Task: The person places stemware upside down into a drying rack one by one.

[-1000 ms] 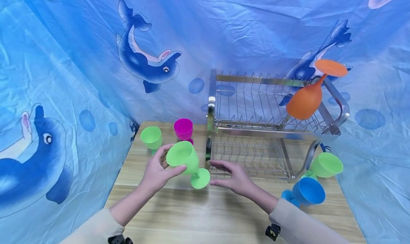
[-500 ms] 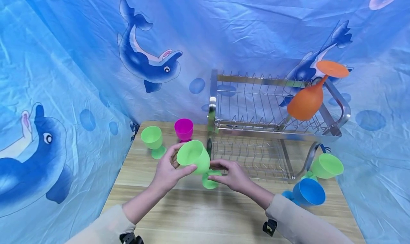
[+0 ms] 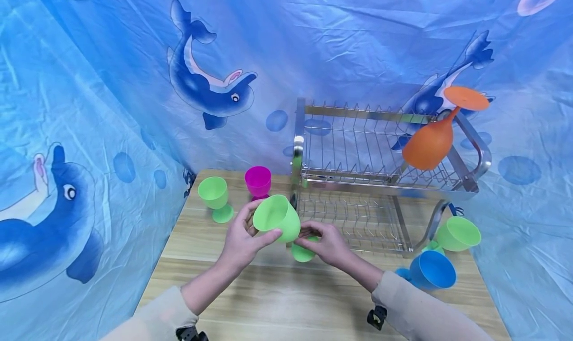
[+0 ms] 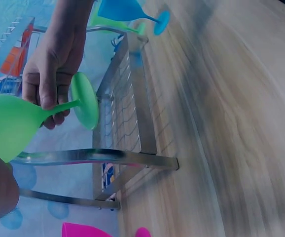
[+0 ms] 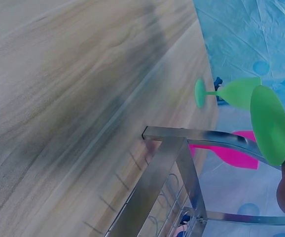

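Note:
A light green plastic goblet [image 3: 276, 218] is held tilted above the table, its mouth toward the camera. My left hand [image 3: 243, 238] grips its bowl from the left, thumb across the front. From the right, my right hand [image 3: 329, 242] pinches the stem just above the round foot. In the left wrist view the thumb and fingers of the right hand [image 4: 51, 81] close round the thin stem of the goblet [image 4: 9, 123]. The right wrist view shows the goblet's foot [image 5: 270, 126] off the table.
A two-tier metal dish rack [image 3: 349, 184] stands behind, an orange goblet [image 3: 428, 144] upside down on its upper right. Another green goblet [image 3: 213, 193] and a magenta goblet [image 3: 258, 180] stand left. A green goblet [image 3: 458, 233] and a blue goblet [image 3: 432, 270] stand right on the wooden table [image 3: 286, 301].
My left hand has carried the green goblet to the right. My right hand, apart from it a second ago, has come to pinch its stem.

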### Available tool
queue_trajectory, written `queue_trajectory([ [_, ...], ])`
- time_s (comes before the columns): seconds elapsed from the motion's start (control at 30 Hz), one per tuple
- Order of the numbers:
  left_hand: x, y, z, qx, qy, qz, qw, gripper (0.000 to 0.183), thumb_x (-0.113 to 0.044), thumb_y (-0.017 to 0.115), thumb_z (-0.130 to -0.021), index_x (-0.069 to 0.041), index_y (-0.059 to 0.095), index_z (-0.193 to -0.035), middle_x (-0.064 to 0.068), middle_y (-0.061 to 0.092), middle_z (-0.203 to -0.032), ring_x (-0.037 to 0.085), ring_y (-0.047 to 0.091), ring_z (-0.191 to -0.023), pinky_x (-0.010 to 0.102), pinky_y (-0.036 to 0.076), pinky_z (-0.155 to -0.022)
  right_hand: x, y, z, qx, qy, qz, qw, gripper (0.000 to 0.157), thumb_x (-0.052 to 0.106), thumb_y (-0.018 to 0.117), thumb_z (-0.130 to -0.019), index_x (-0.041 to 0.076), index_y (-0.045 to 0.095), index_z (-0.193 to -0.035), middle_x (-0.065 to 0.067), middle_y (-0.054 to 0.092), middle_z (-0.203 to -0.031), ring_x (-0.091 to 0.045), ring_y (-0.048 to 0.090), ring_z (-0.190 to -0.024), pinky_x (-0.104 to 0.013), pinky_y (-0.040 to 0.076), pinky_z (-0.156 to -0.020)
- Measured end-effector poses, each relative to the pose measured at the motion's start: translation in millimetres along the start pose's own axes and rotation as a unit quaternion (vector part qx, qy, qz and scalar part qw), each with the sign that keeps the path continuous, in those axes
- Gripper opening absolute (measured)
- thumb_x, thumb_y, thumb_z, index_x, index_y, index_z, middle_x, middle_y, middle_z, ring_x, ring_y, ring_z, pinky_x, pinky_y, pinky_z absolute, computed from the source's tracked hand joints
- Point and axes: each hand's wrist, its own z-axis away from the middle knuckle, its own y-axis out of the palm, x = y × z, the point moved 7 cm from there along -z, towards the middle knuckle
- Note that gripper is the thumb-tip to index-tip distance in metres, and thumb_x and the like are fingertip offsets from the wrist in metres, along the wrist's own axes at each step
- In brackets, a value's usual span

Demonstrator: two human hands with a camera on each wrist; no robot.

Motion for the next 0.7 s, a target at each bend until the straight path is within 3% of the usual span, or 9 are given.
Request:
queue_trajectory([
  [0.33, 3.3, -0.4, 2.6, 0.022, -0.012, -0.009, 0.9997, 0.083, -0.002, 0.089, -0.083, -0.006, 0.048, -0.154, 0.011, 0.058, -0.151, 0.029, 0.059, -0.135, 0.028, 0.053, -0.111, 1.8, -3.2, 3.9, -0.005, -0.019, 0.004, 1.0, 0.024, 0.005, 0.086, -0.089, 0.003, 0.079, -0.112, -0.007, 0.081, -0.101, -0.013, 0.077, -0.087, -0.03, 0.066, -0.081],
  [0.5, -3.3, -8.6, -0.3, 0.065, -0.001, -0.075, 0.995, 0.091, -0.011, 0.094, -0.08, -0.011, 0.046, -0.157, 0.008, 0.057, -0.155, 0.028, 0.054, -0.143, 0.039, 0.047, -0.119, 1.3, -5.3, 6.1, 0.008, -0.018, 0.004, 1.0, 0.022, 0.007, 0.085, -0.091, 0.002, 0.078, -0.111, -0.009, 0.081, -0.1, -0.015, 0.077, -0.088, -0.03, 0.066, -0.082],
  [0.6, -14.2, -14.7, -4.6, 0.105, 0.033, -0.154, 0.9819, 0.1, -0.02, 0.1, -0.074, -0.015, 0.047, -0.158, 0.004, 0.054, -0.158, 0.028, 0.052, -0.146, 0.044, 0.045, -0.12, 3.0, -8.9, 6.9, 0.026, -0.015, 0.014, 0.999, 0.021, 0.008, 0.085, -0.091, 0.002, 0.078, -0.111, -0.009, 0.08, -0.1, -0.016, 0.077, -0.089, -0.03, 0.066, -0.083],
  [0.67, -23.7, -17.3, -7.2, 0.136, 0.063, -0.231, 0.9613, 0.107, -0.03, 0.103, -0.07, -0.018, 0.046, -0.159, 0.0, 0.051, -0.16, 0.026, 0.051, -0.147, 0.044, 0.047, -0.119, 5.2, -12.5, 6.9, 0.043, -0.016, 0.025, 0.999, 0.022, 0.009, 0.085, -0.092, 0.002, 0.078, -0.112, -0.008, 0.08, -0.101, -0.016, 0.077, -0.09, -0.03, 0.066, -0.083],
  [0.7, -28.9, -18.0, -8.4, 0.153, 0.082, -0.272, 0.9464, 0.111, -0.036, 0.104, -0.068, -0.019, 0.045, -0.16, -0.001, 0.05, -0.161, 0.026, 0.051, -0.147, 0.046, 0.048, -0.118, 6.9, -14.7, 6.5, 0.053, -0.018, 0.032, 0.998, 0.023, 0.009, 0.085, -0.092, 0.002, 0.078, -0.112, -0.008, 0.08, -0.102, -0.015, 0.077, -0.091, -0.03, 0.066, -0.083],
])
